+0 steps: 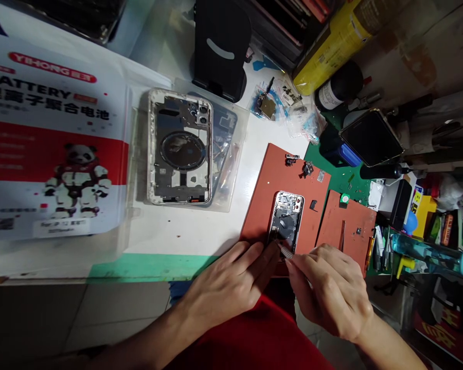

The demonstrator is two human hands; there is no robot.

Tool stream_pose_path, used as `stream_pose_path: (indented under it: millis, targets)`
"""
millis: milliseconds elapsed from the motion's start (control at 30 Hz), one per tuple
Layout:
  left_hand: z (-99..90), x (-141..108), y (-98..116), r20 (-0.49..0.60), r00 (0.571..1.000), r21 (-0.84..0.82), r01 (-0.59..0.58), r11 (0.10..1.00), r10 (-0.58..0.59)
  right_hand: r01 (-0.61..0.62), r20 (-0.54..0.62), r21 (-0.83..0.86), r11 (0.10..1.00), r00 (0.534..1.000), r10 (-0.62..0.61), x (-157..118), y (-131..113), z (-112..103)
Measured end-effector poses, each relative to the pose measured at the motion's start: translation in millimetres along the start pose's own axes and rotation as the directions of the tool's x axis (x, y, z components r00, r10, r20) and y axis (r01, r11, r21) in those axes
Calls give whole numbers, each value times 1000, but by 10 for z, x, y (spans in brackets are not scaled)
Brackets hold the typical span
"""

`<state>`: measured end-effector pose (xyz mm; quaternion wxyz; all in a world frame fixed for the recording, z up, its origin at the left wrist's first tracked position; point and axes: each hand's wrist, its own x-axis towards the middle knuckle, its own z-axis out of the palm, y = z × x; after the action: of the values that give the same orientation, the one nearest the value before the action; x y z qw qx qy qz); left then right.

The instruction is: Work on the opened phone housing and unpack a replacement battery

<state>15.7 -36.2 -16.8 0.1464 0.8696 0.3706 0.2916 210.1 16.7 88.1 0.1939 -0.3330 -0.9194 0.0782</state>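
An opened phone housing (289, 221) lies on the reddish-brown mat, its metal frame and inner parts showing. The fingers of my left hand (237, 280) are closed together at the housing's near left edge, holding it; the thumb is mostly hidden. My right hand (330, 290) is closed around a slim tool with a ridged silver grip (286, 252). The tool's tip points into the near end of the housing, close to my left fingertips. Whether the tip touches anything is too small to tell.
Small metal parts (307, 168) lie beyond the housing on the mat (262, 190). Leftward are another opened phone (182, 180) on plastic bags and a battery package (57, 118). A black stand (221, 46), a yellow can (332, 49) and a dark-screened phone (372, 137) stand farther back.
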Motion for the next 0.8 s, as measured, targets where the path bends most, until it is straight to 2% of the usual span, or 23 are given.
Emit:
stream_pose_path:
  millis: [333,667,800]
  targets:
    - [-30,22,1,-52,999,16,3,1000,-2,-32,29,10,999,999,31,20,3,-28]
    - [-26,20,4,-56,998,-3,11,1000,-11,-53,50,33,998,997,51,11,22,-34]
    - [-36,40,1,-59,998,-8,16,1000,-16,-30,30,-18,999,999,31,18,20,-40]
